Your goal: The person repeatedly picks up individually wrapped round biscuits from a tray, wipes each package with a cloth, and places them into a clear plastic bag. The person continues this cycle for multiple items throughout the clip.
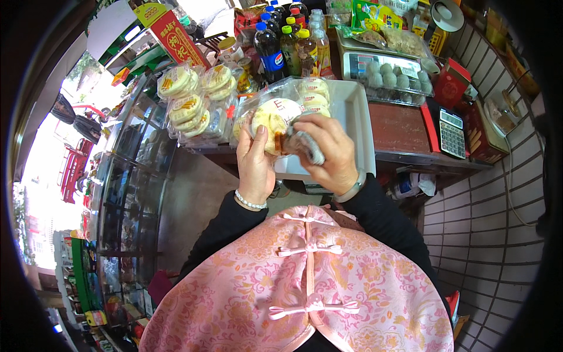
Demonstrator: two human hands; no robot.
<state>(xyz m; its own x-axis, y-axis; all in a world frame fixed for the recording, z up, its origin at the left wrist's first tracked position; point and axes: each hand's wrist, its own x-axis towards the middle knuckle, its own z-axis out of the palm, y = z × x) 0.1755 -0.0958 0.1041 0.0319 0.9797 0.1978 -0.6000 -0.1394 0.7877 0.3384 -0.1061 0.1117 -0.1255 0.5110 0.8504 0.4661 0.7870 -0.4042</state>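
My left hand (256, 163) holds a clear plastic pack of round, pale yellow pastries or flatbreads (269, 123), thumb on its front. My right hand (329, 149) grips a bunched grey cloth (308, 143) and presses it against the right side of that pack. Both are over the near left part of a white plastic tray (363, 127). Directly behind them, more wrapped round pieces (314, 97) with red print lie in the tray. Stacked packs of similar round pieces (187, 110) stand to the left of my left hand.
Behind the tray stand drink bottles (269, 53). A scale (354, 64) carries bagged goods, with a clear egg carton (398, 83) at its front. A calculator (452, 134) lies at the right of the brown counter (396, 127). A glass display case (127, 189) is at left, a tiled wall (479, 229) at right.
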